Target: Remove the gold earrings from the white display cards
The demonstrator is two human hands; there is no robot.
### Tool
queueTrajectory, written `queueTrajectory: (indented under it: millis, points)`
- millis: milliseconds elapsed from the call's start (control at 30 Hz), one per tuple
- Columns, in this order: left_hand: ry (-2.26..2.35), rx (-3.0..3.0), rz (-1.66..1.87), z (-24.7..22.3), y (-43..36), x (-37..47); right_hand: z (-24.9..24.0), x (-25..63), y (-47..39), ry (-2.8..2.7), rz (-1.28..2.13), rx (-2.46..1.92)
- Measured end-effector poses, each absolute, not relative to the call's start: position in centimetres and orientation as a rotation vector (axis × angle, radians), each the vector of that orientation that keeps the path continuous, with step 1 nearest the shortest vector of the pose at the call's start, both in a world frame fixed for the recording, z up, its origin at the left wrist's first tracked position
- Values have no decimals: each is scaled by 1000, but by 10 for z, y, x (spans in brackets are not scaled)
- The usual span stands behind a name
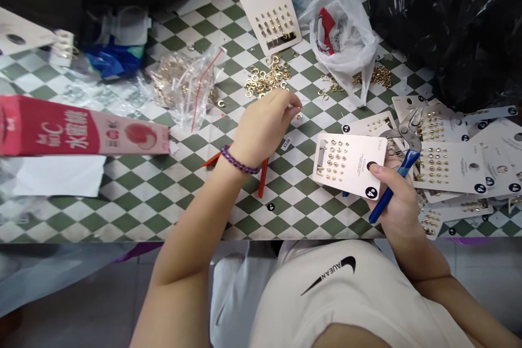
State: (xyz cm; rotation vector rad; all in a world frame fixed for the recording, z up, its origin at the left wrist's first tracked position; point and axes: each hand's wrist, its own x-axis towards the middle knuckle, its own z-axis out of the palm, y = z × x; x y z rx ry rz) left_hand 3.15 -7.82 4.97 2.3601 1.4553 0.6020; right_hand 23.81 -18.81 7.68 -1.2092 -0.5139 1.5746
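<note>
My left hand [271,119], with a braided purple bracelet at its wrist, is closed in a pinch over the table. A tiny shiny piece shows at its fingertips, too small to name. Just beyond lies a loose heap of gold hoop earrings [267,77]. Gripped in my right hand [397,201] is a white earring card [350,163] with rows of small gold studs, the thumb pressing on its face. That same hand also holds blue-handled pliers [402,174], jaws pointing away from me. Orange handles [263,176] of another tool stick out beneath my left wrist.
Several filled earring cards [448,166] overlap at the right; another card [267,5] lies at the back. A zip bag [183,84] of gold pieces, a pink carton [81,125], a white plastic bag [342,32] and black bags [448,22] stand around the checkered table [196,212].
</note>
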Motion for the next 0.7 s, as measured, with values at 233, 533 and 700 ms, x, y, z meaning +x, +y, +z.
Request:
queueTrajectory:
  millis: [233, 533, 700]
  points:
    - [1053, 2255, 869, 50, -124, 43, 81, 236, -186, -435, 1557, -1266]
    - [1128, 2288, 987, 46, -130, 46, 83, 231, -187, -439, 1532, -1336]
    - [1122, 2206, 1055, 47, -132, 48, 82, 232, -187, -392, 1585, -1323]
